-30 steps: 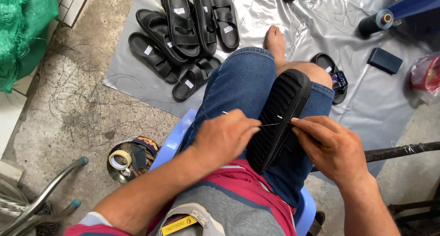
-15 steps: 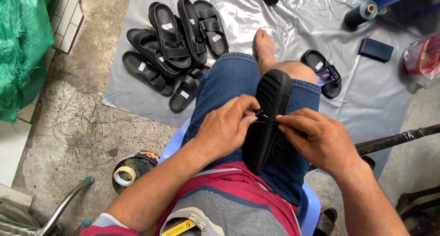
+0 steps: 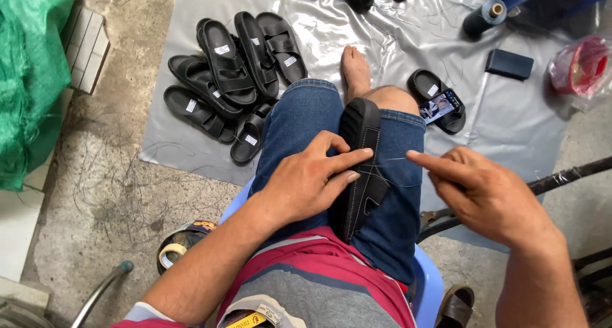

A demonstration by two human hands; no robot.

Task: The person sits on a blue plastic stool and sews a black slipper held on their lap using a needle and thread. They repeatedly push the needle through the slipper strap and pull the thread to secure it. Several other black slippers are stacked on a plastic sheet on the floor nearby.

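Here the left hand (image 3: pixel 306 181) lies flat at the centre of the frame, fingers spread and pressed on a black sandal (image 3: pixel 361 168) that stands on edge on the person's lap, along the blue denim thigh. Its index finger reaches across the sole to the stitched side. The right hand (image 3: pixel 484 197), right of centre, pinches a thin thread (image 3: pixel 390 160) between thumb and forefinger; the thread runs taut from the fingertips leftward to the sandal's edge. The hand is otherwise clear of the sandal.

The person sits on a blue plastic stool (image 3: pixel 427 283), one bare foot (image 3: pixel 354 70) resting on a grey plastic sheet (image 3: pixel 510 117) spread over the concrete floor. On the sheet at upper left lies a heap of black sandals (image 3: pixel 233 79), several bearing small white tags. Right of the knee, another single sandal (image 3: pixel 440 102) holds a phone (image 3: pixel 438 107) with its screen lit. Further right lie a dark flat case (image 3: pixel 509 64), a blue roll (image 3: pixel 494 10) at the top, and a red thing in a clear bag (image 3: pixel 583 70) at the right edge. At lower left, a round tin (image 3: pixel 182 245) on the floor holds a roll of tape (image 3: pixel 167 256). A green net (image 3: pixel 32 79) fills the left edge.
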